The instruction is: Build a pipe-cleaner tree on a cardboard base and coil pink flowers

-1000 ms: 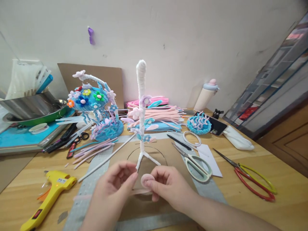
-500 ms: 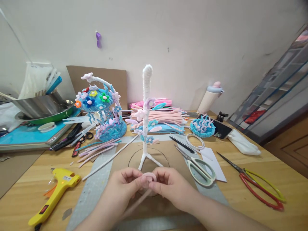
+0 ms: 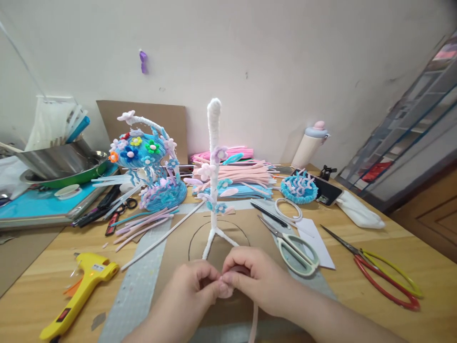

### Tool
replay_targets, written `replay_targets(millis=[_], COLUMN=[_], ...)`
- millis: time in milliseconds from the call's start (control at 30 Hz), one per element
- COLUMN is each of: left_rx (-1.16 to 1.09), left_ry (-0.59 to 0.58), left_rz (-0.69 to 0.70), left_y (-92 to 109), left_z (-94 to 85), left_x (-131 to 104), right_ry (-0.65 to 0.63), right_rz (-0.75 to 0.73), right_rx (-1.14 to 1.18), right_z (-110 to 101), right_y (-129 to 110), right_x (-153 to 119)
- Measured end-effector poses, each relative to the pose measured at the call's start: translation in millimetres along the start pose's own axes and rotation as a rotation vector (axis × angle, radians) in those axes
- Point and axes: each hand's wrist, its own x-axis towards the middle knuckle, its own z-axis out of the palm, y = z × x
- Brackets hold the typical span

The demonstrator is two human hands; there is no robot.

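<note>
Close together at the front of the cardboard, my left hand and my right hand pinch a pale pink pipe cleaner. Its bent part is mostly hidden by my fingers, and a loose tail hangs below my right hand. Just beyond them rises a white wrapped stem on splayed feet. Pipe-cleaner flowers in lilac, pink and blue sit along it. The feet rest in a circle drawn on the brown cardboard.
A yellow glue gun lies at left. Pale green scissors and red-and-yellow scissors lie at right. Behind stand a blue flowered pipe-cleaner model, pipe-cleaner bundles, a round blue piece and a bottle.
The pink coil that showed between my fingertips is now mostly covered. The loose tail has swung from lower left to below my right hand. My left hand has turned and lowered slightly.
</note>
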Motion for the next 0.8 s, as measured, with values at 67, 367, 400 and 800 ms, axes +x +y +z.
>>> replay_targets(millis=[67, 367, 400, 800], left_rx=[-0.07, -0.302, -0.302, -0.504], left_ry=[-0.06, -0.147, -0.152, 0.066], left_rz=[-0.037, -0.193, -0.197, -0.131], left_y=[-1, -2, -2, 2], left_z=[3.2, 11.9, 12.6, 1.6], left_x=[1, 3, 3, 8], right_ry=[0.007, 0.063, 0.067, 0.182], right_rz=[-0.028, -0.072, -0.071, -0.107], right_rx=[-0.07, -0.101, -0.113, 0.048], right_z=[0, 6, 7, -3], right_y=[0, 2, 3, -2], right_x=[0, 0, 0, 2])
